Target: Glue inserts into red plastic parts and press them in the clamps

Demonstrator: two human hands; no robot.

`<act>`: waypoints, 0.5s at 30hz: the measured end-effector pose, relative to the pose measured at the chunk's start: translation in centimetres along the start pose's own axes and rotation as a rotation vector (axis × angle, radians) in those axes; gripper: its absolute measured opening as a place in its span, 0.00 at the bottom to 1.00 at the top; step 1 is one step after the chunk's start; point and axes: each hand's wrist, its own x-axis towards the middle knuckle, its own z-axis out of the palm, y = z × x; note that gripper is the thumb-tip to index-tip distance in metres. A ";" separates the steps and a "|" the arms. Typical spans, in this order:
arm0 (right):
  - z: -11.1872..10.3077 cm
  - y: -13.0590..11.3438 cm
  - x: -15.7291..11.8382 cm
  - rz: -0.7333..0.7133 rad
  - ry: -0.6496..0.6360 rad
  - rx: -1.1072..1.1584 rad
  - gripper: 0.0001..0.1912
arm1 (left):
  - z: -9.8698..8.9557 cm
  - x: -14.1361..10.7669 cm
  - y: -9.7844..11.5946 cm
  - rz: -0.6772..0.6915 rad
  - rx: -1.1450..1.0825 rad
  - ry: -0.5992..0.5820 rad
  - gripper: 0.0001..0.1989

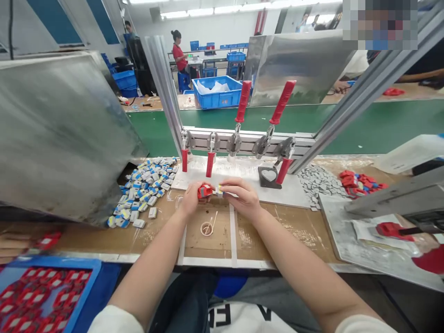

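My left hand [189,200] is closed around a small red plastic part [204,190] with a grey patch on it. Between the fingers of my right hand [243,196] is a small white, blue and yellow block [219,189], right beside the red part. Whether the two pieces touch, I cannot tell. Below my hands a small round cup [206,229] stands on the brown bench top, with a thin stick leaning in it. To the left lies a heap of similar white, blue and yellow blocks [144,185].
Toggle clamps with red handles [244,101] line a metal rail behind my hands. A dark heart-shaped fixture [269,177] sits under the right one. Grey flat pieces [322,182] and red parts [359,182] lie right. A blue tray [93,266] of red parts is at lower left.
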 end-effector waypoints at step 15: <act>0.5 0.8 -0.3 0.009 -0.211 -0.018 0.12 | -0.1 -0.4 -0.6 0.090 0.273 0.120 0.23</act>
